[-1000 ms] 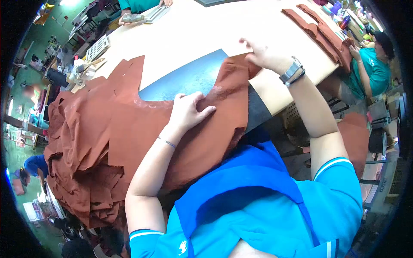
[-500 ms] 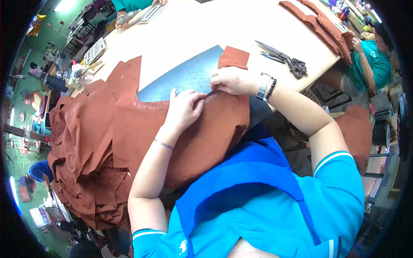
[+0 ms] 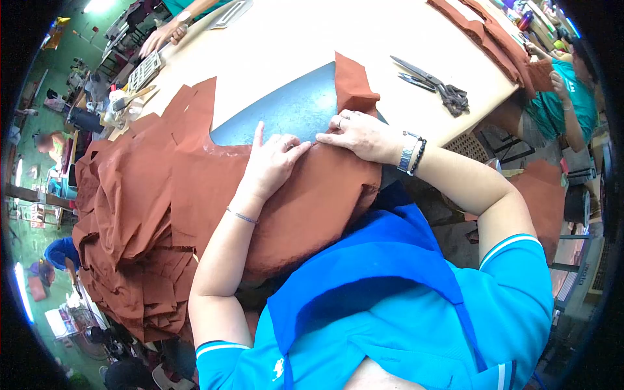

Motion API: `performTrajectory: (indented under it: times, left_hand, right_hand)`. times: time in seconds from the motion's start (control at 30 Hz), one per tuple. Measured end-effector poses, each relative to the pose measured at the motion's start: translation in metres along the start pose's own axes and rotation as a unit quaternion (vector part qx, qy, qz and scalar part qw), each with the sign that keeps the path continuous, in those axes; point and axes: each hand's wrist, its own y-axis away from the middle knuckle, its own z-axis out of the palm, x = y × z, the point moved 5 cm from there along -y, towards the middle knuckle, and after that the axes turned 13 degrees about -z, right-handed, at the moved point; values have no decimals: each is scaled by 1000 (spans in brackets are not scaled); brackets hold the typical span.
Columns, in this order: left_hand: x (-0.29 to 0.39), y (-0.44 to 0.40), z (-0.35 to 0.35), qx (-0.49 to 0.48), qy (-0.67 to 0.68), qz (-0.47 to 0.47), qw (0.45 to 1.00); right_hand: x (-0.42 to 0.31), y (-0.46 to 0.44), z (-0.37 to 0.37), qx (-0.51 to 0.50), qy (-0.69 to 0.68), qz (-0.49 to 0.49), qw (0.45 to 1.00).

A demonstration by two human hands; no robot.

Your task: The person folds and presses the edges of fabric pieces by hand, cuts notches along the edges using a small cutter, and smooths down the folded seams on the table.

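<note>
Reddish-brown fabric (image 3: pixel 214 188) spreads over the near part of the pale table (image 3: pixel 286 52) and hangs off its front edge. A dark bluish sheet (image 3: pixel 279 107) shows through the curved cut-out of the fabric. My left hand (image 3: pixel 274 159) rests at the near edge of this cut-out, index finger pointing away, thumb stretched toward the other hand. Just right of it, my right hand (image 3: pixel 364 135) has its fingers bent and pressed on the fabric edge; whether cloth is pinched in them is hidden. A fabric flap (image 3: pixel 354 84) lies beyond my right hand.
Dark scissors and a smaller cutting tool (image 3: pixel 435 84) lie right of the sheet. Folded brown strips (image 3: pixel 481 36) lie at the far right, beside a seated person (image 3: pixel 565 97). Another person's hands (image 3: pixel 169 36) are at the far left edge. A brush (image 3: pixel 136 97) lies at left.
My right hand came down from the right onto the fabric edge, then shifted slightly right. The flap now reaches farther away and lies straighter. The scissors came into view; the far person's hands moved left.
</note>
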Motion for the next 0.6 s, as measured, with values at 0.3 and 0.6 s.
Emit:
performTrajectory:
  times: [0.3,0.6]
  left_hand:
    - [-3,2,-2,27,8,-4,1000]
    - [-34,12,-7,57,-4,-14,998]
  right_hand:
    - [-27,-18,-3,-2,83,45,996]
    - [-26,-17,4,14,-5,66,998]
